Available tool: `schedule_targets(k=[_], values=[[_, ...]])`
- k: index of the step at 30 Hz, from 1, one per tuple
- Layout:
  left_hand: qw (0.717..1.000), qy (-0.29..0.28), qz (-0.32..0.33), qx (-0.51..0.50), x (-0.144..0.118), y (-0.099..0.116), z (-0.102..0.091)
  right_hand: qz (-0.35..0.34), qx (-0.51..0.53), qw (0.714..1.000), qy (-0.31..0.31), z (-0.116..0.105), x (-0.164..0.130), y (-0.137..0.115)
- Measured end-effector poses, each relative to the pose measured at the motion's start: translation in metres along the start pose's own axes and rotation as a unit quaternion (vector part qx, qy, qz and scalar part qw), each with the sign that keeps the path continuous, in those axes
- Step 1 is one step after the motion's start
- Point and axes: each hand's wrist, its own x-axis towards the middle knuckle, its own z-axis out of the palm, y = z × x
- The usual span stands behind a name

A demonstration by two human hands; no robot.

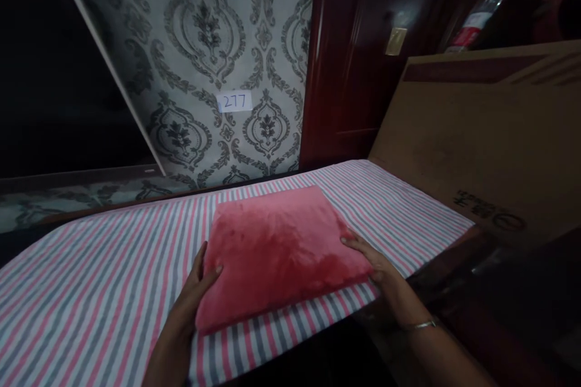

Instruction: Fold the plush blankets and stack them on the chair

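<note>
A flat, square, plush pink-red cushion [281,248] lies on a cloth with pink, grey and white stripes [113,272]. My left hand [193,287] grips its left edge, thumb on top and the other fingers along the side. At the opposite edge, my right hand [374,260] holds the cushion the same way, its thumb resting on the plush. A thin bracelet [422,326] circles my right wrist. The fingers under and behind the cushion's edges are partly hidden.
Behind the table is patterned wallpaper [209,30] with a paper label reading 277 [234,101]. A dark screen [63,84] stands at left. To the right are a dark red door [345,60], a large cardboard box [472,133] and a red-capped bottle [483,12].
</note>
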Motion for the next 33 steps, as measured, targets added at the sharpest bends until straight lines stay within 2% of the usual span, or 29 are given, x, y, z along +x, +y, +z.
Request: schedule_targets(k=[5,9,11,16,18,20,23,25,29,31,33], values=[[0.997,0.060,-0.043,-0.020,-0.009,0.023,0.022,-0.001,0.021,1.000,0.012,-0.007,0.010,-0.034],[0.997,0.071,-0.019,-0.039,-0.033,0.040,0.040,-0.001,0.038,0.999,0.025,-0.027,0.006,-0.052],[0.997,0.058,-0.021,-0.054,-0.050,0.039,0.046,0.011,0.063,0.997,0.032,-0.036,-0.004,-0.050],[0.991,0.045,-0.084,-0.091,-0.082,0.019,0.050,0.071,0.123,0.990,0.023,-0.045,-0.025,-0.035],[0.990,0.027,-0.082,-0.108,-0.088,0.016,0.053,0.064,0.171,0.982,0.046,-0.046,-0.031,-0.031],[0.989,0.016,-0.067,-0.128,-0.094,0.019,0.057,0.028,0.249,0.964,0.086,-0.046,-0.042,-0.022],[0.987,0.022,-0.048,-0.154,-0.104,0.027,0.069,-0.032,0.376,0.916,0.137,-0.036,-0.071,0.010],[0.984,0.020,-0.054,-0.166,-0.113,0.030,0.077,-0.023,0.416,0.898,0.141,-0.022,-0.096,0.040],[0.984,0.009,-0.048,-0.174,-0.135,0.023,0.085,0.070,0.382,0.918,0.085,0.014,-0.138,0.089],[0.984,0.015,-0.034,-0.173,-0.147,0.016,0.087,0.099,0.361,0.926,0.041,0.031,-0.150,0.097],[0.984,0.026,-0.032,-0.174,-0.160,0.009,0.089,0.102,0.356,0.929,0.009,0.045,-0.155,0.095]])
